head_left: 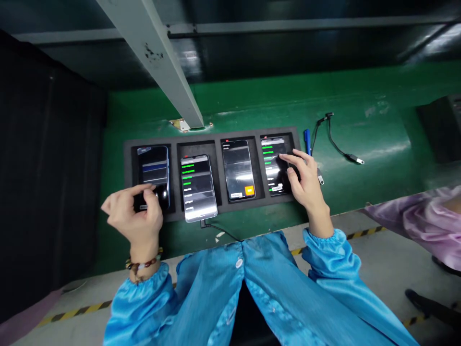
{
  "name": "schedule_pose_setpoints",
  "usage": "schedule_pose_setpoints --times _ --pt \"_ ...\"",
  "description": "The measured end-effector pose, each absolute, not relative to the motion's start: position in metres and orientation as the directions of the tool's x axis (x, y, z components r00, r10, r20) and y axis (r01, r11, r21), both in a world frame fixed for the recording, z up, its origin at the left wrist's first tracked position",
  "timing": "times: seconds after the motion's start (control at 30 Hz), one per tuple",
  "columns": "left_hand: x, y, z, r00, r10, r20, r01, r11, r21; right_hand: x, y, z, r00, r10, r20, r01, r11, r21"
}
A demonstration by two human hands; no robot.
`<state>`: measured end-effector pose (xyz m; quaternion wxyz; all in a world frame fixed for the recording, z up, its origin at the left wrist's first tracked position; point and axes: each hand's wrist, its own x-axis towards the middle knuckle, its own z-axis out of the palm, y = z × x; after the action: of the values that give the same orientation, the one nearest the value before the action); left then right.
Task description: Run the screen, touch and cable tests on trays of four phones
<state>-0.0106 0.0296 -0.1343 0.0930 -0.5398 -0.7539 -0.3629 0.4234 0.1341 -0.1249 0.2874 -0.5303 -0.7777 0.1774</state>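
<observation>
Several phones lie in a dark foam tray with compartments. My left hand is over the lower part of the leftmost phone, its index finger extended to the screen and its thumb apart from it, holding nothing. The second phone, tilted over its compartment's lower edge, shows green and white text and has a black cable plugged in at the bottom. A third phone shows an orange button. My right hand has spread fingers, the index fingertip at the screen of the rightmost phone.
On the green table, right of the tray, are a blue pen and a black cable with USB plugs. A grey metal post stands behind the tray. A person's pink sleeve is at the right edge.
</observation>
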Motion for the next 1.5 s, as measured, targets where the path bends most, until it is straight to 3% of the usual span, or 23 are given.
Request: schedule_pose_setpoints --times 0.2,0.33,0.6,0.97,1.5 --pt "-0.011 0.030 -0.134 -0.396 0.747 0.535 0.880 0.142 0.453 0.428 0.120 -0.125 -0.333 0.831 0.445 0.662 0.542 -0.517" --pt "-0.011 0.028 -0.133 -0.393 0.760 0.517 0.876 0.137 0.463 0.430 0.116 -0.126 -0.400 0.802 0.444 0.660 0.588 -0.468" --pt "-0.011 0.025 -0.129 -0.384 0.793 0.473 0.882 0.164 0.441 0.422 0.116 -0.119 -0.340 0.814 0.471 0.680 0.559 -0.475" --pt "-0.011 0.024 -0.129 -0.367 0.794 0.484 0.882 0.133 0.451 0.365 0.110 -0.111 -0.480 0.829 0.285 0.610 0.550 -0.570" --pt "-0.007 0.025 -0.126 -0.395 0.796 0.458 0.866 0.156 0.475 0.350 0.111 -0.114 -0.600 0.742 0.298 0.528 0.648 -0.549"
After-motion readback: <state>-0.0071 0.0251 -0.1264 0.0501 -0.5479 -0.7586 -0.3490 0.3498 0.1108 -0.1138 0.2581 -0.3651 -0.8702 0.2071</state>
